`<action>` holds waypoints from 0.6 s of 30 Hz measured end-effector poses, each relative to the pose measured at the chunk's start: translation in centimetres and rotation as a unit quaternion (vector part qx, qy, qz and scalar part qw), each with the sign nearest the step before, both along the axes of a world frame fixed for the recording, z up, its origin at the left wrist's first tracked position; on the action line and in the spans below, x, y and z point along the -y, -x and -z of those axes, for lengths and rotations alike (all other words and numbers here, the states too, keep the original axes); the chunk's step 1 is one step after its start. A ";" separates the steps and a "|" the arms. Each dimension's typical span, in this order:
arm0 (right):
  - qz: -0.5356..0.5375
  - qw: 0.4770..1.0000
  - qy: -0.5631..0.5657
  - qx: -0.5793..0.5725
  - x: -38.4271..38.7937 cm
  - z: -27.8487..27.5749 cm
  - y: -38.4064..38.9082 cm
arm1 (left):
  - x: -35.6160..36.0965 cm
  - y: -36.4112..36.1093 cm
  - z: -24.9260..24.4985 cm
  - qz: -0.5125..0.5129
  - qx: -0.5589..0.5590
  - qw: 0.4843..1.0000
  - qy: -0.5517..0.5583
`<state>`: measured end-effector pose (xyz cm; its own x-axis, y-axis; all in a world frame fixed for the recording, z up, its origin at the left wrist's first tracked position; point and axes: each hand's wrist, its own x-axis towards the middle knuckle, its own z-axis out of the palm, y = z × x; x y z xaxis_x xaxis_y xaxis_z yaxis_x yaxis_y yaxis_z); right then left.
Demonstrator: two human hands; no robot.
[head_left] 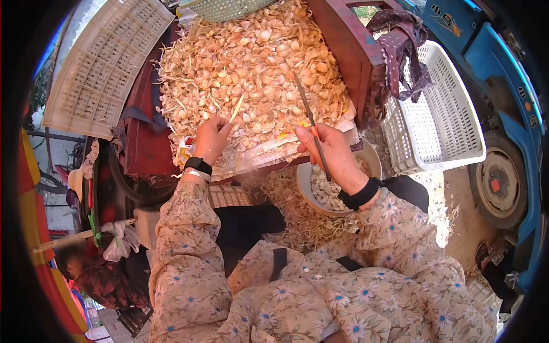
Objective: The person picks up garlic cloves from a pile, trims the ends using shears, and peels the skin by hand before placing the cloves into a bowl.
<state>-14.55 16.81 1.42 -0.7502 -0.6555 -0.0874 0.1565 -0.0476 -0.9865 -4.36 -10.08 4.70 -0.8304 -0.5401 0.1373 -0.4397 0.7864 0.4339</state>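
A broad heap of garlic cloves (257, 68), mixed with dry skins and stems, lies in front of me. My left hand (211, 137) is closed at the near left of the heap, a pale, thin garlic stalk (237, 108) sticking up from its fingertips. At the near right, my right hand (331, 151) is wrapped round a long, thin, dark tool (305, 103) with some orange at the grip. Its upper end reaches over the cloves. Below my right hand stands a round bucket (374, 157) with whitish cloves (326, 188) inside, partly hidden by my hand and wrist.
A white plastic basket (446, 108) stands at the right, beside a blue vehicle (514, 103). Another pale crate (103, 63) leans at the upper left. Dark red boards (351, 57) flank the heap. Dry stems (286, 206) litter the ground. Another person (108, 280) is at the lower left.
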 end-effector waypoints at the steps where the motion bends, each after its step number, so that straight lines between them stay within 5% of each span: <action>1: -0.009 1.000 -0.005 0.012 0.0 -0.2 -0.1 | -0.5 -0.8 -0.4 0.003 -0.006 1.000 -0.025; 4: -0.019 1.000 -0.013 0.020 -0.2 -0.5 0.1 | -2.7 -3.5 -2.1 0.028 -0.023 0.991 -0.127; 7: -0.012 1.000 0.000 0.006 -0.2 0.3 -0.2 | -3.5 -6.4 -3.8 0.231 0.144 0.944 -0.188; 11: -0.005 0.999 0.028 0.031 0.0 0.1 -0.3 | -3.3 -4.5 -3.1 0.019 0.032 0.978 -0.207; 12: -0.007 0.999 0.026 0.034 0.1 0.1 -0.3 | -2.0 -3.4 -1.6 0.033 -0.002 0.993 -0.111; 18: -0.003 1.000 0.013 0.022 -0.1 -0.2 0.3 | 2.2 2.1 3.3 -0.003 0.157 0.987 0.046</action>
<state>-14.83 16.96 1.61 -0.7423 -0.6620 -0.1032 0.2003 -0.0724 -0.9770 -6.50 -12.26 1.42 -0.8364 -0.5427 -0.0768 -0.5460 0.8128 0.2029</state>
